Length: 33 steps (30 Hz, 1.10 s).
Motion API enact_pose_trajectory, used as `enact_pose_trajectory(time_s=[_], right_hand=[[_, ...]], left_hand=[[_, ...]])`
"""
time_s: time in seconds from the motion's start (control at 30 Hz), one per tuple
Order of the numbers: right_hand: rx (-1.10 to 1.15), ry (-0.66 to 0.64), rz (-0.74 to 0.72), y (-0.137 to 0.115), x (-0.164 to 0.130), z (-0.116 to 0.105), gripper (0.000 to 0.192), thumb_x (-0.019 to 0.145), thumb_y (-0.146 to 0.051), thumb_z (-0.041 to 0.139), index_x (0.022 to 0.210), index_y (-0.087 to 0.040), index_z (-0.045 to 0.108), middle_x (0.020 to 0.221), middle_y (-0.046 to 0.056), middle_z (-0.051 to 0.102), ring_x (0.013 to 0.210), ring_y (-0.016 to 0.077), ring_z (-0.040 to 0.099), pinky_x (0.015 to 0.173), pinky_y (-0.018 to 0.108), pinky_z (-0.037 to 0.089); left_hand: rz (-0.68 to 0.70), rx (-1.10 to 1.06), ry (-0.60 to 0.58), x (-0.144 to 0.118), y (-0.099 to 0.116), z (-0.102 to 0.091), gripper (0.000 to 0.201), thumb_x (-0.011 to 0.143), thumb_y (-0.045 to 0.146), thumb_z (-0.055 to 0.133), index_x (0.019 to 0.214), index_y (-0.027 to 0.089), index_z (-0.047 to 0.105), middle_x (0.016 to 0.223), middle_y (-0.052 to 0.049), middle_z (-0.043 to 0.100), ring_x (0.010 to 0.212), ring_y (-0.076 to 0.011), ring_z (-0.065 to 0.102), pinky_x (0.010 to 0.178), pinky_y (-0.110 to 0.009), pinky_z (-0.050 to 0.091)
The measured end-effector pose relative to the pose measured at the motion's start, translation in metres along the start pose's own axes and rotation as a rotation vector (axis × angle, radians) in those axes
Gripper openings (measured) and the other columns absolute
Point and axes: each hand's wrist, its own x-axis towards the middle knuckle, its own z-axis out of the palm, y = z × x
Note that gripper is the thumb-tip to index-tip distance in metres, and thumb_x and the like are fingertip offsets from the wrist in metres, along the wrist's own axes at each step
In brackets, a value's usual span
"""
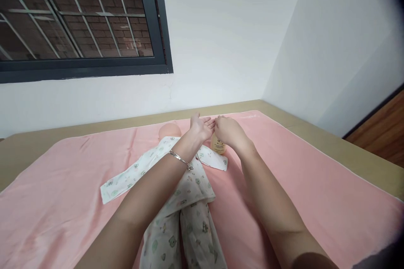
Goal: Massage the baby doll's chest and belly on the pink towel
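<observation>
Evidently the bottle [218,146] is what both hands are busy with: it stands upright on the pink sheet [315,185], beyond the cuff of the patterned top's [192,185] near-hand sleeve on the right. From where I stand, the right hand [229,128] curls down over the bottle's upper end, its grip narrow and its knuckles up; whether the fingers clasp the neck or merely press on it I cannot tell, since the hand hides that part. The left hand [202,127] holds nothing that I can see. Its grip is wide, palm turned up, fingertips close to the right hand's fingers, though I can't make out whether they touch.

The step in hand, I judge, is drawing something from the bottle into that waiting palm. The next move calls for the palm to stay level near the outlet, with light, measured pressure from above so the bottle doesn't tip.

Below the left forearm lies a doll-like figure, its rounded head [169,129] beyond the collar, with the top's sleeves spread and matching trousers [195,235] stretching toward the person.
</observation>
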Motion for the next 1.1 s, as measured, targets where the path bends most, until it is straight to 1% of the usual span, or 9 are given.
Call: enact_pose_trajectory(time_s=[0.2,0.4,0.53,0.67,0.77,0.83,0.93,1.0,1.1], right_hand=[[-0.095,0.025,0.018,-0.004,0.0,0.003,0.031,0.091,-0.012,0.035,0.098,-0.009,0.065,0.098,0.019,0.067,0.089,0.0247,0.064,0.071,0.029,0.044],[-0.155,0.054,-0.012,-0.012,-0.003,0.004,0.028,0.093,-0.016,0.038,0.098,-0.008,0.064,0.099,0.02,0.067,0.094,0.0251,0.064,0.073,0.028,0.046],[-0.132,0.091,0.035,-0.017,-0.005,0.013,0.033,0.095,-0.02,0.034,0.103,-0.008,0.063,0.102,0.021,0.066,0.101,0.0265,0.062,0.077,0.031,0.048],[-0.143,0.142,0.004,-0.019,-0.009,0.029,0.042,0.093,-0.025,0.037,0.122,0.0,0.054,0.125,0.026,0.057,0.125,0.0329,0.047,0.094,0.042,0.045],[-0.084,0.161,-0.077,-0.032,-0.023,0.028,0.053,0.092,-0.029,0.04,0.136,0.001,0.042,0.143,0.026,0.04,0.139,0.0356,0.027,0.108,0.052,0.031],[0.04,0.159,-0.157,-0.051,-0.041,0.02,0.055,0.094,-0.033,0.037,0.14,-0.003,0.039,0.149,0.023,0.033,0.142,0.0342,0.02,0.11,0.052,0.029],[0.283,0.12,-0.396,-0.091,-0.073,0.009,0.055,0.098,-0.038,0.034,0.148,-0.016,0.029,0.156,0.011,0.022,0.144,0.0274,0.017,0.114,0.048,0.028],[0.367,0.079,-0.592,-0.116,-0.094,0.011,0.057,0.097,-0.035,0.036,0.151,-0.022,0.021,0.157,0.006,0.019,0.145,0.0261,0.014,0.115,0.048,0.027],[0.431,0.115,-0.76,-0.142,-0.12,0.023,0.078,0.093,-0.031,0.044,0.152,-0.017,-0.005,0.159,0.01,0.006,0.145,0.0305,0.005,0.115,0.055,0.023]], left_hand=[[-0.021,0.032,0.008,-0.013,0.0,-0.013,0.06,0.094,0.041,0.028,0.138,0.001,0.035,0.139,-0.028,0.044,0.121,-0.0275,0.055,0.086,-0.035,0.055],[-0.115,0.045,-0.016,-0.072,0.007,-0.053,0.059,0.092,0.04,0.034,0.138,0.002,0.038,0.139,-0.027,0.046,0.125,-0.0286,0.053,0.089,-0.035,0.054],[-0.125,0.023,-0.016,-0.112,0.017,-0.082,0.059,0.092,0.042,0.035,0.137,0.003,0.039,0.136,-0.024,0.05,0.124,-0.0289,0.054,0.096,-0.037,0.051],[-0.11,-0.019,-0.016,-0.138,0.029,-0.099,0.057,0.091,0.04,0.038,0.137,0.005,0.04,0.136,-0.023,0.051,0.122,-0.0266,0.055,0.099,-0.036,0.048],[-0.082,-0.03,-0.002,-0.149,0.034,-0.102,0.055,0.091,0.039,0.039,0.134,0.005,0.043,0.135,-0.022,0.052,0.122,-0.0262,0.055,0.101,-0.036,0.047],[-0.052,-0.031,0.035,-0.155,0.035,-0.101,0.053,0.091,0.039,0.039,0.131,0.006,0.046,0.135,-0.021,0.053,0.123,-0.0256,0.054,0.102,-0.035,0.046],[-0.013,-0.063,0.038,-0.164,0.037,-0.097,0.049,0.093,0.038,0.035,0.128,0.006,0.05,0.134,-0.019,0.055,0.123,-0.0249,0.054,0.103,-0.034,0.045],[-0.012,-0.075,0.015,-0.172,0.04,-0.096,0.049,0.094,0.039,0.032,0.126,0.006,0.051,0.131,-0.019,0.057,0.122,-0.0253,0.055,0.104,-0.036,0.045],[0.002,-0.017,0.016,-0.184,0.043,-0.098,0.051,0.093,0.043,0.032,0.124,0.008,0.054,0.126,-0.018,0.061,0.123,-0.0253,0.055,0.107,-0.038,0.041]])
